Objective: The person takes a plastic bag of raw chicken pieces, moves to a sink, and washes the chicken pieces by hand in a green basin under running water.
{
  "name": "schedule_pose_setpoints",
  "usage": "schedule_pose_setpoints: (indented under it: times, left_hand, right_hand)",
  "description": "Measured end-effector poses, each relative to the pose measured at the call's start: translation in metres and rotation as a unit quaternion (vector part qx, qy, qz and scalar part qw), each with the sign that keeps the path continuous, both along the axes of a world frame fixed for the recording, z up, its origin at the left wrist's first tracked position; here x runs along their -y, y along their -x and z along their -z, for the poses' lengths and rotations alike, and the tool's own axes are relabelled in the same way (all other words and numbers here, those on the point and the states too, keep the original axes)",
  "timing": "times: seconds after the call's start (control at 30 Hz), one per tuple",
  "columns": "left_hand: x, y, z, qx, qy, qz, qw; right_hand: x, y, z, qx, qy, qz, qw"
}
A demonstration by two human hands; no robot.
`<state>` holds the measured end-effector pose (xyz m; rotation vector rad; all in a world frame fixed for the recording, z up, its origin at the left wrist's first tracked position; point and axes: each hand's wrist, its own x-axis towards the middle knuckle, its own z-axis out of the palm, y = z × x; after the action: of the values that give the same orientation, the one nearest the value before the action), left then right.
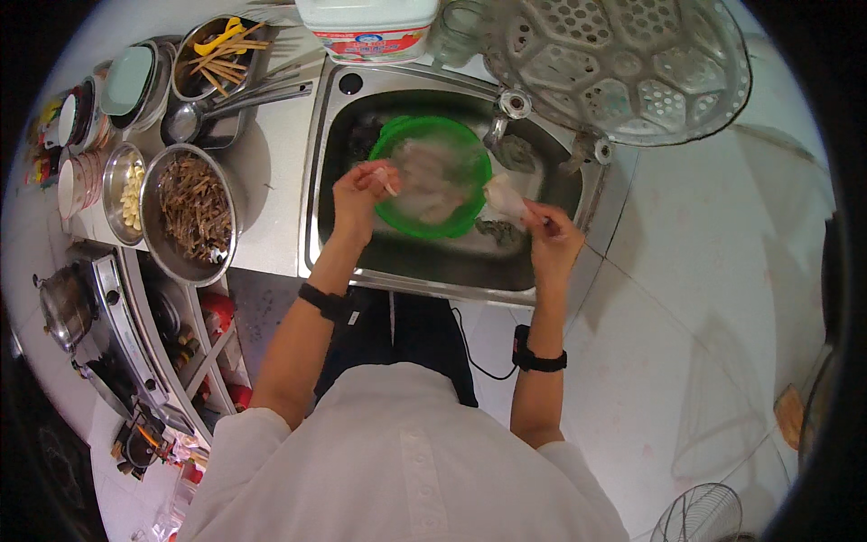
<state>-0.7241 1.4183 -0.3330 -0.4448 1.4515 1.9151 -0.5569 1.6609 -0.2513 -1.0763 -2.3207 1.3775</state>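
Observation:
A round green plastic basin (477, 217) stands in the stainless steel sink (433, 267), with pale, blurred pieces of what looks like raw meat (430, 176) in cloudy water. My left hand (369, 186) is over the basin's left rim and pinches a small pale scrap between thumb and fingers. Right of the basin, my right hand (552, 230) grips the narrow end of a pale piece that looks like a chicken drumstick (503, 196). Its thick end points up and left, near the basin's rim. Greyish clumps (501, 232) lie on the sink floor beneath it.
Behind the sink are a tap (511, 108), a white plastic tub (372, 34) and a large perforated metal rack (623, 68). On the left counter stand a steel bowl of brown strips (193, 210), a bowl of peeled garlic-like cloves (132, 196), ladles (186, 122) and stacked dishes (127, 80).

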Motion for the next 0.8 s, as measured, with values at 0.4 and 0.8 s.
schedule_pose_setpoints:
  times: [0.4,0.8]
  left_hand:
    - [-0.033,-0.026,0.017,-0.323,0.163,0.333,0.871]
    - [-0.075,-0.022,-0.03,-0.266,0.042,0.082,0.96]
  right_hand:
    - [0.036,0.026,0.047,-0.096,0.595,0.199,0.773]
    - [0.062,0.051,0.019,-0.072,0.693,0.068,0.714]
